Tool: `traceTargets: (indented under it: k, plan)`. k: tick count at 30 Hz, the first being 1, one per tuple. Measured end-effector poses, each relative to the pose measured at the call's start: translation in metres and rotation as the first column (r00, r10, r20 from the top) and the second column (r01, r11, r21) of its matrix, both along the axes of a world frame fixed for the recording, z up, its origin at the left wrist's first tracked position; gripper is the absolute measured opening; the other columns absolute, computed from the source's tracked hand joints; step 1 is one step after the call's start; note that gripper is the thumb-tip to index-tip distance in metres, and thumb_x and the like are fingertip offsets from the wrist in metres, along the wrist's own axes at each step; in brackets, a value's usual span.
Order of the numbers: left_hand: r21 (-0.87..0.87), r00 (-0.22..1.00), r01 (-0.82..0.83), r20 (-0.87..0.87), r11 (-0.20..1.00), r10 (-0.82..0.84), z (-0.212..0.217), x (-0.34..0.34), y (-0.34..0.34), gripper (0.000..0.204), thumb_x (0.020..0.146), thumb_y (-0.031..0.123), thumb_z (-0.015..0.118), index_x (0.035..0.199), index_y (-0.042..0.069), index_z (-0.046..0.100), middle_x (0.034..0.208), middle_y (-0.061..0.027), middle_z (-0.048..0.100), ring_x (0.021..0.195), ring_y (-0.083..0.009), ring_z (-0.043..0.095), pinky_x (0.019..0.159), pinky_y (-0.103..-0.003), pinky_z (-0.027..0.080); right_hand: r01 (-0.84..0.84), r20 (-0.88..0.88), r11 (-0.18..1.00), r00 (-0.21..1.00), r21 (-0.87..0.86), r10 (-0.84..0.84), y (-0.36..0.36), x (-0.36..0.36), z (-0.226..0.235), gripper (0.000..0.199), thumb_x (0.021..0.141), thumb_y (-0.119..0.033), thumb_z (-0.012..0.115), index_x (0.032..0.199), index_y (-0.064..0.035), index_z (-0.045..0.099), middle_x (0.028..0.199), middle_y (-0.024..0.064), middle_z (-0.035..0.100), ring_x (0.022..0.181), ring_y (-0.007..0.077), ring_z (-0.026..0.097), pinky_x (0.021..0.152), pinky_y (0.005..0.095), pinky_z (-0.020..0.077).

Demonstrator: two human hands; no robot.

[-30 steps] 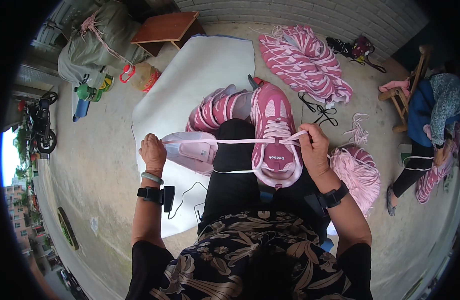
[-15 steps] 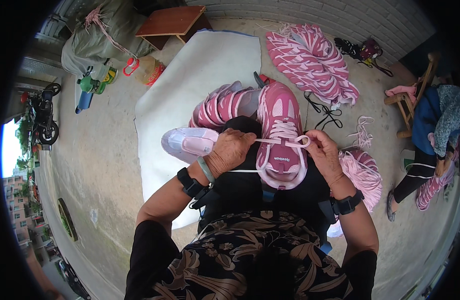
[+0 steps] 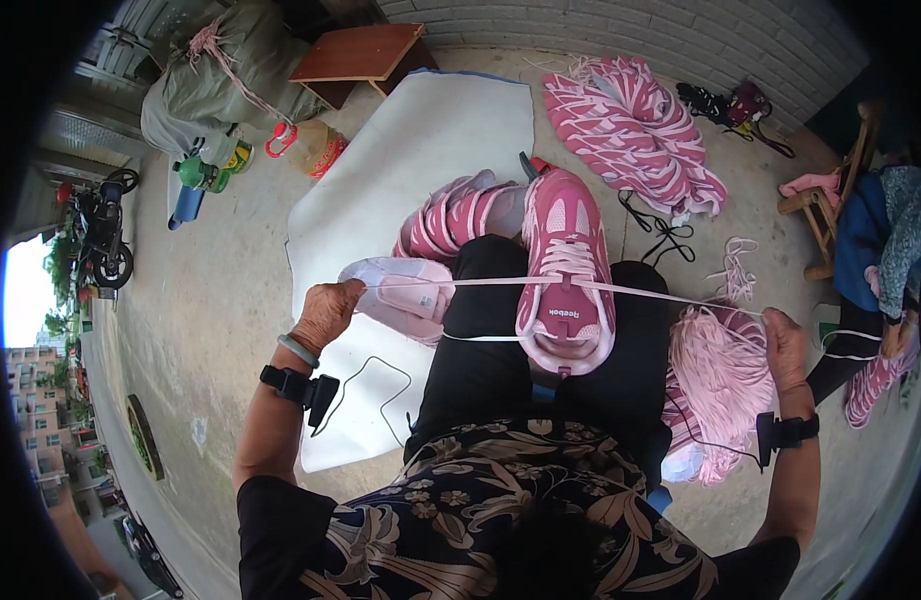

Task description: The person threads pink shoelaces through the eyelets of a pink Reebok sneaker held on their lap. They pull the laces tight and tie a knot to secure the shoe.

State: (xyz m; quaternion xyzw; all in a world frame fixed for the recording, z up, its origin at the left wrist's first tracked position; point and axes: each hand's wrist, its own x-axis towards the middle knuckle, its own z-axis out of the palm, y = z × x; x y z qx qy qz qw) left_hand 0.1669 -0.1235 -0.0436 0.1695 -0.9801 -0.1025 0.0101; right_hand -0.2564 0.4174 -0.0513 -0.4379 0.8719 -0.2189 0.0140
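A pink-and-white sneaker upper [image 3: 567,322] rests across my black-trousered knees, its toe pointing away from me. Its pale pink lace [image 3: 670,294] is stretched out to both sides from the top eyelets. My left hand [image 3: 327,313] is closed on one lace end, beyond the left knee. Out to the right, my right hand [image 3: 784,349] pinches the other end. Under the left stretch of lace lies a pale pink and grey shoe upper [image 3: 400,292], sole side up. A row of nested pink uppers [image 3: 460,215] sits just beyond it.
White sheeting [image 3: 400,140] covers the floor ahead and left. Bundled pink uppers [image 3: 630,135] lie at the far right, and a heap of pink laces [image 3: 720,365] beside my right knee. A co-worker's hand [image 3: 894,338] shows at the right edge. Bottles [image 3: 310,148] stand far left.
My hands have moved widely apart, left and right, drawing the lace out straight. The loop that was by my right hand is gone. The sneaker upper stays on my knees.
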Motion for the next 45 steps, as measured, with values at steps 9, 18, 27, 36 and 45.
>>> traceTargets:
  k: [9, 18, 27, 36, 45]
  plan:
    - [0.148, 0.830, -0.536, -0.086, 0.831, 0.551, 0.064, 0.095, -0.119, 0.018, 0.087, 0.016, 0.051, 0.075, 0.003, 0.056, 0.056, -0.0074, 0.054, 0.050, -0.0139, 0.054, 0.049, -0.029, 0.045, 0.295, -0.732, 0.950, 0.669, 0.100, -0.130, 0.162, -0.150, 0.071, 0.021, 0.089, -0.015, 0.054, 0.105, -0.0030, 0.061, 0.093, 0.0158, 0.064, 0.084, 0.0256, 0.063, 0.072, 0.0303, 0.0483]
    - [0.637, 0.770, -0.639, 0.531, 0.432, 0.355, 0.018, -0.040, 0.004, 0.032, 0.088, 0.028, 0.052, 0.066, 0.005, 0.056, 0.054, -0.0039, 0.055, 0.039, -0.0119, 0.052, 0.035, -0.023, 0.041, 0.530, 0.914, 0.822, 0.192, 0.210, -0.358, -0.080, 0.060, 0.012, 0.015, 0.080, -0.019, 0.053, 0.072, -0.0071, 0.053, 0.051, -0.0004, 0.040, 0.038, 0.0088, 0.034, 0.035, 0.0251, 0.0319]
    - [0.900, 0.933, -0.358, 0.340, 0.247, 0.116, 0.001, -0.161, 0.131, 0.022, 0.092, 0.020, 0.041, 0.079, 0.006, 0.052, 0.057, -0.0034, 0.054, 0.035, -0.0063, 0.043, 0.031, -0.019, 0.032, 0.416, 0.888, 0.834, 0.424, -0.363, 0.176, -0.197, 0.126, -0.028, 0.010, 0.085, -0.008, 0.061, 0.092, -0.0022, 0.064, 0.079, 0.0000, 0.060, 0.078, 0.0086, 0.057, 0.070, 0.0204, 0.0444]
    - [0.947, 0.862, -0.243, 0.111, 0.210, 0.495, -0.020, -0.177, 0.129, 0.026, 0.094, 0.026, 0.046, 0.083, 0.005, 0.056, 0.062, -0.0007, 0.056, 0.047, -0.0067, 0.050, 0.042, -0.019, 0.039, 0.579, 0.909, 0.705, 0.326, -0.409, 0.260, -0.207, 0.127, -0.022, 0.009, 0.082, -0.005, 0.064, 0.090, -0.0008, 0.063, 0.078, 0.0011, 0.060, 0.063, 0.0059, 0.054, 0.056, 0.0179, 0.0437]
    - [0.994, 0.815, -0.113, 0.087, 0.010, 0.573, -0.013, -0.146, 0.146, 0.018, 0.091, 0.020, 0.054, 0.082, 0.005, 0.060, 0.059, 0.0022, 0.052, 0.046, -0.0055, 0.043, 0.043, -0.020, 0.035, 0.536, 0.831, 0.659, 0.485, -0.528, 0.272, -0.215, 0.138, -0.029, 0.005, 0.081, -0.001, 0.061, 0.086, 0.0005, 0.062, 0.073, -0.0009, 0.059, 0.065, 0.0043, 0.052, 0.059, 0.0194, 0.0435]
